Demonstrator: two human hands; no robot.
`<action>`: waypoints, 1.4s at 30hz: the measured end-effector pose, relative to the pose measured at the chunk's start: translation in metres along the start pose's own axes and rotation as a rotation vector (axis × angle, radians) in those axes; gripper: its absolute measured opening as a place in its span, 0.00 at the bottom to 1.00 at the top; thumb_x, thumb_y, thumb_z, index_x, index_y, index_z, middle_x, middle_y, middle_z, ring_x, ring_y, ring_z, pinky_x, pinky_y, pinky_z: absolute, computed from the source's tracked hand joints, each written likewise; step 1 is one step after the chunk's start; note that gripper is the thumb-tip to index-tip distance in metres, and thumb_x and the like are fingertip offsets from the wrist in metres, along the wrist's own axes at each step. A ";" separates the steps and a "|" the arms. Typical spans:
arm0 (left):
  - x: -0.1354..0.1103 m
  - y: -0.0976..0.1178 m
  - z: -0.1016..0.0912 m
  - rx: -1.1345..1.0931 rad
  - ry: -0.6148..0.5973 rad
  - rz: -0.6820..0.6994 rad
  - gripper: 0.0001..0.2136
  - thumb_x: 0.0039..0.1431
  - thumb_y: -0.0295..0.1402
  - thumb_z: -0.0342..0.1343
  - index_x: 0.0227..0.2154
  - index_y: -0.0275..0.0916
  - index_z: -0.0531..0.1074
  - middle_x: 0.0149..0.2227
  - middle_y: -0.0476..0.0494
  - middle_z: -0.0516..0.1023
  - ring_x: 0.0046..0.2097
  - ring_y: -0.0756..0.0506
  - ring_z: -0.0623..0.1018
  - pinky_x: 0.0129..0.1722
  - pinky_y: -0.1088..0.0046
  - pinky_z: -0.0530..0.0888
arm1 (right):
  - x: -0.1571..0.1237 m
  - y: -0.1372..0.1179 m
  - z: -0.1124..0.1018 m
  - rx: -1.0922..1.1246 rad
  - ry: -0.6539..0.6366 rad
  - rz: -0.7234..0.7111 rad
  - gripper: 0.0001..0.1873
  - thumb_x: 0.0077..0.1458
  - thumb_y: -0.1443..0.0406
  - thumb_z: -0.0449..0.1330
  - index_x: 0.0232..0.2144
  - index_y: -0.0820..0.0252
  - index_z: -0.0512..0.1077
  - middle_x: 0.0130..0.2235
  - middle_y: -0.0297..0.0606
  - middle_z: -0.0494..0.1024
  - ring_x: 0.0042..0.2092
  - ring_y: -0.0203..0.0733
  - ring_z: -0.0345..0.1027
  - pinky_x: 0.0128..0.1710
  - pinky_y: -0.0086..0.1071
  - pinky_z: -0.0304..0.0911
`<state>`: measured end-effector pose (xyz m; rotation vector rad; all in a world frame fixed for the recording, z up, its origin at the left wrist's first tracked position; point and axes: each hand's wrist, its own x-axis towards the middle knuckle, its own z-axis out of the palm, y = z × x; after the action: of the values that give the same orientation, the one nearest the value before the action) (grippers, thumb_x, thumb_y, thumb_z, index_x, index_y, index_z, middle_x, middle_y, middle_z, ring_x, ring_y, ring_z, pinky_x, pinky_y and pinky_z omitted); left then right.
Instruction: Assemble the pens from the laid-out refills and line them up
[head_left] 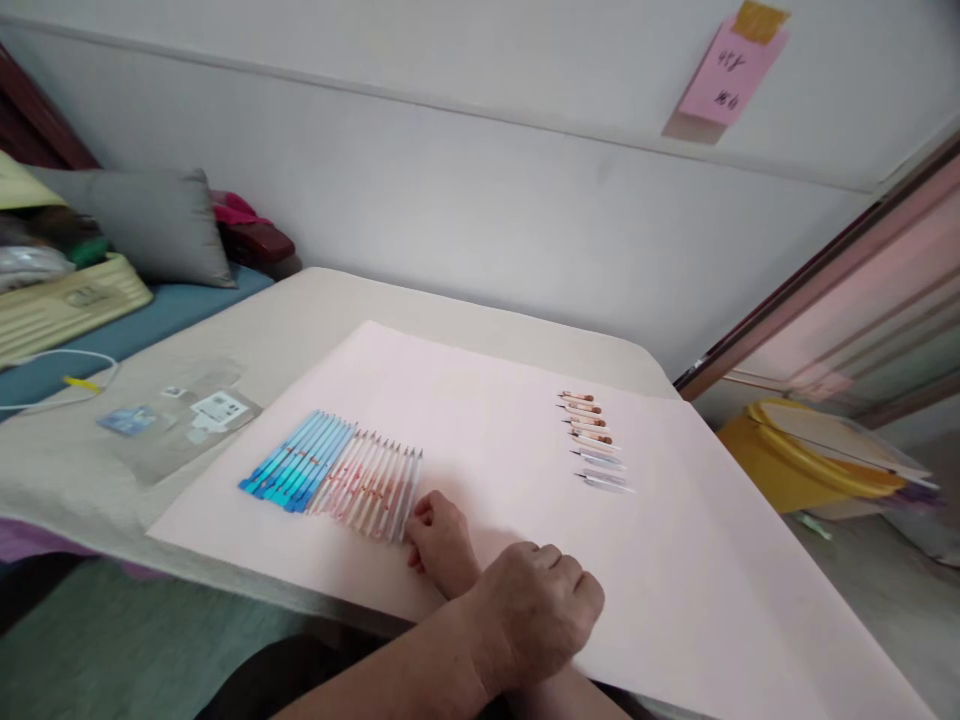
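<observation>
My arms cross over the pale pink sheet. My right hand [441,540], reaching in from the lower right, is closed at the lower end of the rightmost clear pen [409,490] in a neat row. That row has several pinkish, clear-barrelled pens [367,480] beside several blue pens [300,460], tips pointing away from me. My left hand [544,608] rests over my right forearm in a fist, back of the hand up; its fingertips are hidden. Farther right lies a spaced column of slim pens, some with brown patterned barrels [589,422] and some plain clear [604,478], tips to the left.
The pink sheet [480,400] covers much of a light table [330,290] against a white wall. Clear plastic packaging [195,420] lies on the left. Beyond it are a white cable [82,355], a cream basket [75,300] and a grey cushion [161,225]. A yellow tub [780,470] stands right.
</observation>
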<state>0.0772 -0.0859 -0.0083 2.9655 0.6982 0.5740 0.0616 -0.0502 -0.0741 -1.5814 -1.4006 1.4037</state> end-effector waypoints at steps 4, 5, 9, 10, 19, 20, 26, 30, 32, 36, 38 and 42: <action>0.000 0.000 -0.002 -0.010 -0.017 -0.003 0.02 0.55 0.26 0.46 0.32 0.35 0.63 0.29 0.43 0.68 0.30 0.46 0.68 0.27 0.68 0.66 | -0.002 -0.002 0.000 -0.011 0.010 -0.018 0.05 0.46 0.73 0.50 0.26 0.59 0.60 0.18 0.23 0.62 0.13 0.27 0.57 0.10 0.18 0.49; 0.000 0.000 -0.002 -0.012 -0.018 -0.005 0.02 0.55 0.25 0.46 0.31 0.35 0.62 0.29 0.43 0.68 0.30 0.46 0.68 0.27 0.68 0.66 | -0.003 -0.002 0.000 -0.014 0.011 -0.018 0.05 0.46 0.73 0.50 0.26 0.59 0.60 0.18 0.23 0.61 0.13 0.27 0.58 0.10 0.18 0.49; -0.001 -0.003 -0.006 -0.033 -0.025 -0.015 0.02 0.54 0.25 0.46 0.31 0.35 0.62 0.29 0.44 0.68 0.30 0.46 0.67 0.28 0.67 0.65 | -0.003 -0.003 0.000 -0.031 0.002 -0.018 0.05 0.46 0.73 0.50 0.26 0.59 0.61 0.18 0.23 0.62 0.13 0.27 0.58 0.10 0.18 0.48; -0.001 -0.004 -0.007 -0.039 -0.028 -0.020 0.03 0.54 0.24 0.46 0.31 0.36 0.62 0.29 0.44 0.68 0.30 0.46 0.67 0.28 0.67 0.65 | -0.003 -0.003 0.000 -0.043 0.009 -0.030 0.05 0.46 0.74 0.50 0.26 0.59 0.61 0.18 0.23 0.62 0.13 0.26 0.58 0.11 0.18 0.48; -0.002 -0.010 -0.005 -0.109 -0.021 -0.114 0.06 0.51 0.21 0.46 0.31 0.37 0.62 0.30 0.43 0.70 0.32 0.44 0.68 0.31 0.65 0.67 | 0.006 -0.010 -0.034 -0.131 0.106 -0.047 0.06 0.48 0.72 0.52 0.29 0.60 0.67 0.20 0.26 0.68 0.15 0.28 0.60 0.12 0.19 0.51; -0.002 -0.010 -0.003 -0.122 0.000 -0.116 0.07 0.51 0.21 0.45 0.31 0.37 0.63 0.30 0.43 0.70 0.32 0.44 0.68 0.31 0.65 0.67 | 0.007 -0.010 -0.041 -0.181 0.098 -0.043 0.07 0.49 0.72 0.52 0.31 0.60 0.67 0.21 0.27 0.70 0.16 0.28 0.62 0.12 0.19 0.52; 0.000 -0.008 0.010 -0.152 0.263 0.038 0.17 0.50 0.21 0.42 0.43 0.32 0.64 0.41 0.33 0.72 0.40 0.40 0.71 0.40 0.60 0.69 | 0.008 -0.005 -0.089 -0.588 0.219 -0.080 0.07 0.52 0.69 0.54 0.33 0.56 0.70 0.27 0.30 0.75 0.25 0.32 0.68 0.22 0.23 0.58; -0.002 -0.009 0.016 -0.091 0.242 0.070 0.18 0.48 0.19 0.43 0.43 0.32 0.64 0.44 0.32 0.72 0.42 0.40 0.72 0.42 0.60 0.69 | -0.001 0.006 -0.130 -0.806 0.313 -0.112 0.09 0.54 0.67 0.52 0.38 0.55 0.69 0.37 0.37 0.75 0.37 0.39 0.68 0.34 0.30 0.59; -0.003 -0.010 0.017 -0.061 0.153 0.032 0.15 0.47 0.17 0.43 0.39 0.34 0.66 0.39 0.35 0.73 0.38 0.42 0.73 0.38 0.63 0.71 | -0.005 0.011 -0.155 -0.908 0.357 -0.114 0.10 0.56 0.68 0.50 0.38 0.57 0.68 0.41 0.41 0.72 0.42 0.42 0.66 0.39 0.33 0.58; -0.004 -0.012 0.017 -0.042 -0.027 -0.040 0.13 0.47 0.16 0.44 0.33 0.37 0.65 0.31 0.42 0.73 0.34 0.44 0.73 0.34 0.65 0.72 | -0.009 0.020 -0.206 -1.053 0.458 -0.061 0.13 0.56 0.71 0.47 0.42 0.60 0.66 0.46 0.46 0.68 0.50 0.47 0.57 0.47 0.39 0.52; -0.004 -0.012 0.017 -0.039 -0.048 -0.044 0.13 0.48 0.16 0.44 0.34 0.37 0.65 0.31 0.42 0.72 0.34 0.44 0.73 0.34 0.66 0.71 | -0.008 0.026 -0.226 -1.096 0.505 -0.007 0.15 0.57 0.71 0.45 0.46 0.59 0.64 0.49 0.46 0.66 0.52 0.48 0.54 0.48 0.41 0.50; -0.003 -0.012 0.021 -0.030 -0.068 -0.037 0.14 0.48 0.16 0.43 0.35 0.37 0.65 0.32 0.43 0.72 0.34 0.44 0.73 0.35 0.67 0.71 | -0.005 0.040 -0.251 -1.139 0.541 0.131 0.18 0.58 0.71 0.45 0.49 0.55 0.62 0.51 0.46 0.63 0.52 0.50 0.54 0.46 0.42 0.51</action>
<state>0.0769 -0.0759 -0.0303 2.9219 0.7302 0.4749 0.3111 -0.0150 -0.0432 -2.4868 -1.8387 0.0404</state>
